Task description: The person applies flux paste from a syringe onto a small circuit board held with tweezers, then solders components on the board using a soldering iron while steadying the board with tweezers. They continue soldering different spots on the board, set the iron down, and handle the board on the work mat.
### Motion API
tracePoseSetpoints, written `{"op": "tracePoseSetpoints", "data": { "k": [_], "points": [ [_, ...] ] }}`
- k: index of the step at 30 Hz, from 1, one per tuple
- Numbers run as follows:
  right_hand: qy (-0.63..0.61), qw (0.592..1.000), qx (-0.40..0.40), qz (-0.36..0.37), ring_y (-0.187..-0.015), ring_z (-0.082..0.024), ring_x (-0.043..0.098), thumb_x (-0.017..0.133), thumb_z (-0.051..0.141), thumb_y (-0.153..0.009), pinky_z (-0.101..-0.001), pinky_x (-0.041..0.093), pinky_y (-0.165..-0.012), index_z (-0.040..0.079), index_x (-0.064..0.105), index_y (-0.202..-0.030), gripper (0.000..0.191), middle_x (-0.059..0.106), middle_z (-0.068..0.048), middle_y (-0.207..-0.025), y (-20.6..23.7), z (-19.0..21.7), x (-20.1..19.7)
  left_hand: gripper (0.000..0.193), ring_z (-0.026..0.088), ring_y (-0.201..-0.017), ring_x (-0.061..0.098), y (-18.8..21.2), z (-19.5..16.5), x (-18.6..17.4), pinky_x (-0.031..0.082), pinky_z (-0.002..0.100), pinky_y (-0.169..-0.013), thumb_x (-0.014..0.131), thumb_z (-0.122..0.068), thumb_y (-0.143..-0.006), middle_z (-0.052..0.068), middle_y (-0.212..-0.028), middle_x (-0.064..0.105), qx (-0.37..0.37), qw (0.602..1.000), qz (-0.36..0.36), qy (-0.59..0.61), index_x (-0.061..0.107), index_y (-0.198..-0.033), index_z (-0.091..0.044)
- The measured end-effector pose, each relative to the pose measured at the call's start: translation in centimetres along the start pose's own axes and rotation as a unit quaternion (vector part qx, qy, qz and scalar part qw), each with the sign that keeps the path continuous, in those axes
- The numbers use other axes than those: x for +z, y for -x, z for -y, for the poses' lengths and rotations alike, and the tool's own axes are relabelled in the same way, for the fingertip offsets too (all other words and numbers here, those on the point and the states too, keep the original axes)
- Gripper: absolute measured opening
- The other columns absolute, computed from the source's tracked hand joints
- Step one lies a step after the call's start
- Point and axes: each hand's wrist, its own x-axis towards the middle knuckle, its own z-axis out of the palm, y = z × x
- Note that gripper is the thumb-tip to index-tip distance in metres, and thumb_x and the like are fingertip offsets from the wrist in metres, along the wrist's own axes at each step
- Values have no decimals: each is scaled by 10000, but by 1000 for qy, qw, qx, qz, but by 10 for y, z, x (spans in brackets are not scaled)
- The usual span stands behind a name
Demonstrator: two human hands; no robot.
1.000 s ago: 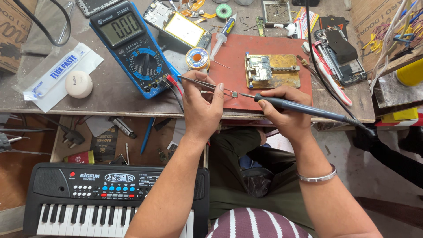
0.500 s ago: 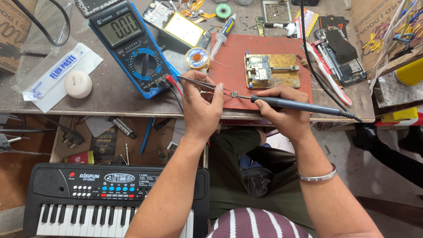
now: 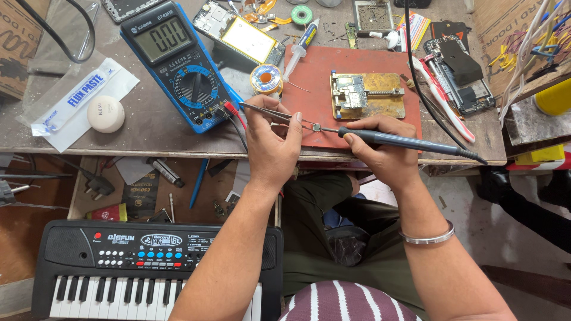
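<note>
While left hand point(image 3: 270, 142) pinches thin silver tweezers point(image 3: 275, 115), dark slim soldering iron point(image 3: 404, 141) meets tip

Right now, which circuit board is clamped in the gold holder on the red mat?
The small green circuit board sits in the gold holder on the red mat. The other boards lie on the bare table, off the mat.
</note>
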Motion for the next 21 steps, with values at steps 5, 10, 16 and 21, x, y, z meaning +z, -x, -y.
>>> {"op": "tracePoseSetpoints", "data": {
  "k": [5,10,16,21],
  "points": [
    [-11,1000,9,1,-769,-45,666,789,69,-900,-215,529,-688,12,766,-1054,167,760,-32,-891,0,-1,1,411,136,-857,684,0,0,-1,599,275,-715,689,-12,-974,77,-971,597,-7,1000,3,4,369,-1231,-49],
    [1,1000,1,6,-764,-56,653,798,68,-892,-223,524,-697,7,767,-1040,163,750,-42,-882,0,-2,0,412,135,-857,684,0,1,-1,598,272,-715,689,-4,-974,79,-974,596,-1,1000,3,4,368,-1230,-47],
    [-12,1000,-4,5,-821,-53,686,785,70,-904,-215,541,-737,6,753,-1072,183,767,-36,-953,-1,-1,1,412,133,-847,685,0,0,0,596,271,-706,685,-1,-972,77,-970,594,-7,1000,5,10,364,-1226,-48],
    [-16,1000,15,8,-789,-61,667,787,69,-899,-219,525,-706,6,764,-1057,172,761,-44,-917,-2,1,-1,411,130,-849,685,-1,-1,0,600,270,-712,683,-1,-975,72,-960,593,-4,1000,9,1,361,-1226,-48]
  ]
}}
